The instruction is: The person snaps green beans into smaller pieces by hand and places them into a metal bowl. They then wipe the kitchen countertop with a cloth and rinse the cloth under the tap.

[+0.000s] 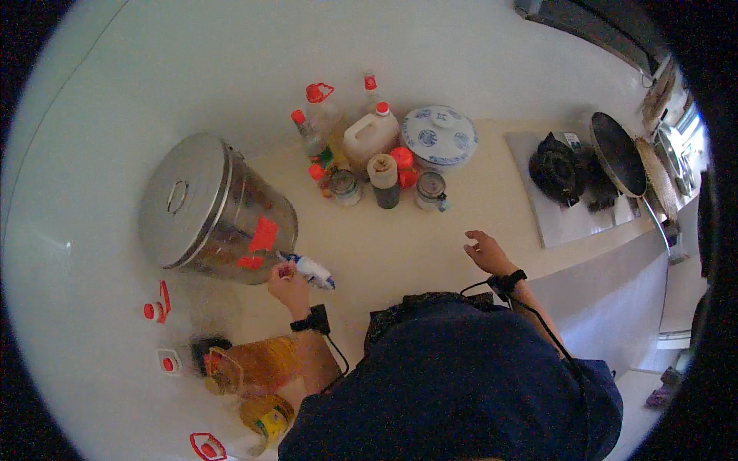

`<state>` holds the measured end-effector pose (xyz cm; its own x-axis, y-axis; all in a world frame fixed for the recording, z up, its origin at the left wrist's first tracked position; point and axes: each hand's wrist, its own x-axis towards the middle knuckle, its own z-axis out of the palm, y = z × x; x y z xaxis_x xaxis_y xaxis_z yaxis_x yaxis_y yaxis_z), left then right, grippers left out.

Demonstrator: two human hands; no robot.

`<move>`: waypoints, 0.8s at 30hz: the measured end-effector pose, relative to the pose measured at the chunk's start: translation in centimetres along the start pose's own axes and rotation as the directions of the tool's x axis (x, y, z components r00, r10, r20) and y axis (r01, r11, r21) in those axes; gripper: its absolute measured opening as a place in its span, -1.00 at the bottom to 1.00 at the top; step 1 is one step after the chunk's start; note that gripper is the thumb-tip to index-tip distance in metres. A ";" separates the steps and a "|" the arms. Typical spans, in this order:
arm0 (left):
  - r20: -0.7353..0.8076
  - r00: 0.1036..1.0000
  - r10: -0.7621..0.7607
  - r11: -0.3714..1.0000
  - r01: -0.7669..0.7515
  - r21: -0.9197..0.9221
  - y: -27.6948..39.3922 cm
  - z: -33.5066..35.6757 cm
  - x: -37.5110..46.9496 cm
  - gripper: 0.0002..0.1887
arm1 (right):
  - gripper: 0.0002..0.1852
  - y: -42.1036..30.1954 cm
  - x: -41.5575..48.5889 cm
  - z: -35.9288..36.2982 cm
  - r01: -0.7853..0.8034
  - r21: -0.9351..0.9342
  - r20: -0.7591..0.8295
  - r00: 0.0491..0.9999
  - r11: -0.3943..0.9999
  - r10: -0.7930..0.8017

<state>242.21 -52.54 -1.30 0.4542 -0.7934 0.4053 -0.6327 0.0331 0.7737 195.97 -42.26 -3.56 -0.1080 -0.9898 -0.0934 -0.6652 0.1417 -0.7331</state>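
My left hand (289,290), fingers pinched together, is at the left end of a white-and-blue plastic packet (314,273) and appears to grip it. The packet lies slantwise over the cream countertop (375,248), close to the base of a large lidded steel pot (253,201) with red paper patches. My right hand (487,253) hovers over the counter's front part, thumb and fingers apart, holding nothing. Beyond both hands stand two lidded glass jars (346,187) and, between them, a dark-based container (385,181).
Behind the jars are a white jug (372,137), red-capped bottles (311,141) and a lidded blue-and-white porcelain dish (440,135). At right, a frying pan (618,154) stands tilted by a gas hob (556,170). Oil bottles (262,363) crowd the left front.
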 end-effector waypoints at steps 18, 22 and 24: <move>0.258 0.964 -0.071 0.941 0.151 -0.303 7.7 18.4 0.5 -0.88 | -0.55 -1.8 2.8 1.1 -0.102 -0.024 0.082 0.991 0.994 0.104; 0.308 0.951 -0.017 0.945 0.116 -0.305 7.9 19.9 -0.1 -0.90 | -0.46 -2.6 6.1 2.9 -0.164 0.010 0.031 0.986 0.986 0.163; 0.379 0.924 0.056 0.969 0.042 -0.245 7.8 20.3 -0.5 -0.90 | -0.42 -3.3 7.7 3.4 -0.171 -0.009 -0.011 0.985 0.985 0.171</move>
<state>224.25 -64.22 -5.35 0.1469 -0.9613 0.2331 -0.4399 0.1475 0.8859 199.87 -50.45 -4.13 -0.2285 -0.9506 -0.2100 -0.6435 0.3093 -0.7001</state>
